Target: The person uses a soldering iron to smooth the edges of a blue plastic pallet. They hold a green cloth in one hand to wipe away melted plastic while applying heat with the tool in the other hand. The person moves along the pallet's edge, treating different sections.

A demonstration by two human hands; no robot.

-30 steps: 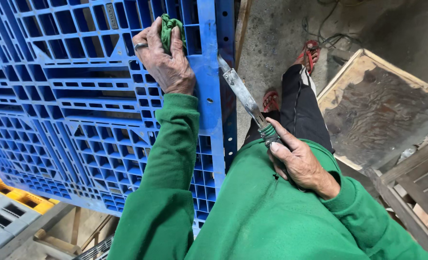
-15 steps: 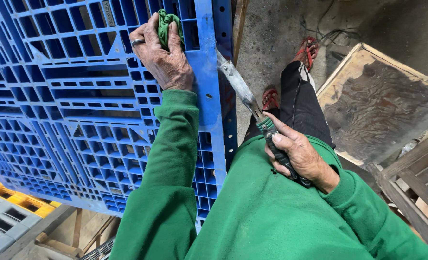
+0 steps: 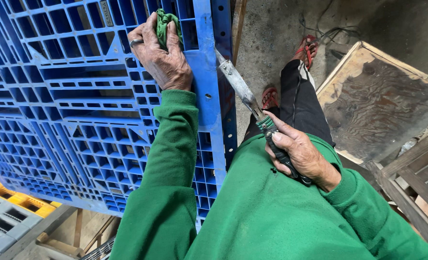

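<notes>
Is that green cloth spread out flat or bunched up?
Bunched up. The green cloth is a crumpled wad under the left hand, pressed against the blue plastic pallet, with folds poking out between the fingers.

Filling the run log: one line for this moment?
left hand: presses green cloth on blue pallet | right hand: grips tool, tip at pallet edge

Bare concrete floor (image 3: 271,43) between blue pallet (image 3: 79,96) and wooden board (image 3: 382,101), perhaps cable-strewn.

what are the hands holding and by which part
The right hand grips a flat-bladed metal tool by its dark handle. The left hand clutches a bunched green cloth in its fingers, against the blue plastic pallet.
</notes>
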